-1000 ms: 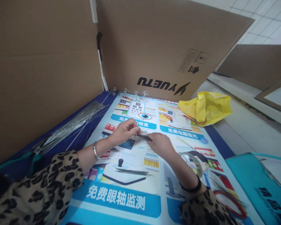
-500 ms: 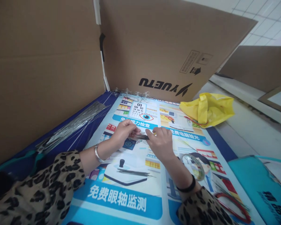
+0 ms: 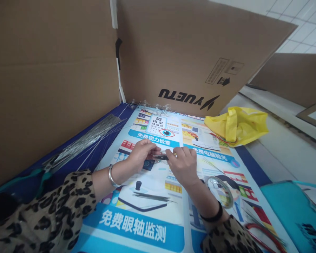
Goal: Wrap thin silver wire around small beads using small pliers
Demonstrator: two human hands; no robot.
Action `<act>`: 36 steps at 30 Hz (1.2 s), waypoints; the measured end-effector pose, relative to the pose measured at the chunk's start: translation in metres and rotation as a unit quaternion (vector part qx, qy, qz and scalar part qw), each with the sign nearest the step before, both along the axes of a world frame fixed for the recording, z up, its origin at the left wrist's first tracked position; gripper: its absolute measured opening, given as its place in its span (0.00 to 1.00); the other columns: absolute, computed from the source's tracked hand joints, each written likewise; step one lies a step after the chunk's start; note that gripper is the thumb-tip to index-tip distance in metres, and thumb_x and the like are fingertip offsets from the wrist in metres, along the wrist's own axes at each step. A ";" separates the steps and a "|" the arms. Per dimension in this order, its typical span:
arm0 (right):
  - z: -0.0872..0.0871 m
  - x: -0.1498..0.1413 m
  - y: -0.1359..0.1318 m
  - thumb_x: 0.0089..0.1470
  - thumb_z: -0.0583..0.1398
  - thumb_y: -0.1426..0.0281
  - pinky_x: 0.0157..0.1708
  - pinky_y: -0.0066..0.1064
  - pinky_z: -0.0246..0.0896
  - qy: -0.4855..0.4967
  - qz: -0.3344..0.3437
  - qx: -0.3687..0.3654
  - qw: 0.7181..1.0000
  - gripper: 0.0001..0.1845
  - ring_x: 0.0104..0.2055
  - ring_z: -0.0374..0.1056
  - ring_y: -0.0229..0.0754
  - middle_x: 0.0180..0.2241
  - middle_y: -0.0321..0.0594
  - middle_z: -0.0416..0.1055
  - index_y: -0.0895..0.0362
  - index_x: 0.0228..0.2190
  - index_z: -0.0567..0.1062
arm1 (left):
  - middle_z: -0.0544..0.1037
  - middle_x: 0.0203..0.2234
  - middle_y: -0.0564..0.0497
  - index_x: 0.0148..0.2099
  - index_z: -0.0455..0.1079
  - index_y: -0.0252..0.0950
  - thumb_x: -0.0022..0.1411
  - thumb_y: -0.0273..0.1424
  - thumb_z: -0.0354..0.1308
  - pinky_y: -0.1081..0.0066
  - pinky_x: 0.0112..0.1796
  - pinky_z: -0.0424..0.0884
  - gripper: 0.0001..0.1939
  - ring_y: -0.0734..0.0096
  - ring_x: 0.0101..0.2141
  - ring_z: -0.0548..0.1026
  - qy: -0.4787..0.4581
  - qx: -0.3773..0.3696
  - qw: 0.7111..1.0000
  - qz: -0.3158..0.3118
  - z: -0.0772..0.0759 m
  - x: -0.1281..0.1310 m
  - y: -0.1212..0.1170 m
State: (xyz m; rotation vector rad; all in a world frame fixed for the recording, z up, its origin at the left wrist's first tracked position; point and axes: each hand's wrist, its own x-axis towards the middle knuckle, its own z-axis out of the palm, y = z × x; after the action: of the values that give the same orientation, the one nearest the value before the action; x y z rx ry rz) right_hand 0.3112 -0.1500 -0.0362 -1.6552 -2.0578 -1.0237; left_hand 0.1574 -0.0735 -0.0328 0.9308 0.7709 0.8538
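Observation:
Over the printed sheet (image 3: 171,196), my left hand (image 3: 140,154) is closed in a pinch on what looks like a thin wire piece, mostly hidden by the fingers. My right hand (image 3: 183,164) wraps round pliers (image 3: 162,157); only their narrow dark metal nose shows, pointing left. The nose reaches to the left fingertips, and whether it bites on the wire is too small to tell. Below the hands lies a small bunch of dark thin wires (image 3: 151,196). A round clear dish or roll (image 3: 221,191) sits beside my right forearm.
Cardboard panels (image 3: 173,52) stand at the back and left. A long bundle of silvery wires (image 3: 86,138) and teal-handled cutters (image 3: 43,174) lie left. To the right are a yellow bag (image 3: 237,126), a teal pouch (image 3: 292,211) and a red coil (image 3: 265,235). Twisted wire pieces (image 3: 155,107) lie far back.
Both hands stay close together. The pliers' nose has turned slightly and less of it shows between the hands. The whole view has shifted a little.

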 end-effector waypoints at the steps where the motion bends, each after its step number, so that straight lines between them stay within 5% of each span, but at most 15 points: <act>1: 0.000 0.000 0.000 0.55 0.54 0.70 0.34 0.36 0.40 -0.001 -0.002 0.001 1.000 0.08 0.32 0.52 0.40 0.27 0.38 0.65 0.51 0.34 0.74 | 0.76 0.24 0.49 0.27 0.66 0.33 0.48 0.28 0.59 0.69 0.29 0.72 0.05 0.70 0.26 0.75 -0.001 0.001 1.000 0.001 -0.001 0.000 0.000; 36: -0.001 0.001 0.001 0.54 0.56 0.70 0.32 0.36 0.39 0.002 0.004 -0.017 1.000 0.07 0.31 0.52 0.40 0.25 0.38 0.65 0.52 0.32 0.74 | 0.73 0.22 0.49 0.25 0.65 0.32 0.49 0.25 0.57 0.73 0.25 0.70 0.04 0.72 0.24 0.73 -0.021 0.004 0.999 -0.024 -0.004 0.001 0.000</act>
State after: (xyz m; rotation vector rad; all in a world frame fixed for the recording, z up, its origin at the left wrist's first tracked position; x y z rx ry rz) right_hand 0.3118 -0.1491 -0.0376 -1.6627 -2.0894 -0.9877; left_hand 0.1581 -0.0733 -0.0364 0.9331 0.7066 0.8324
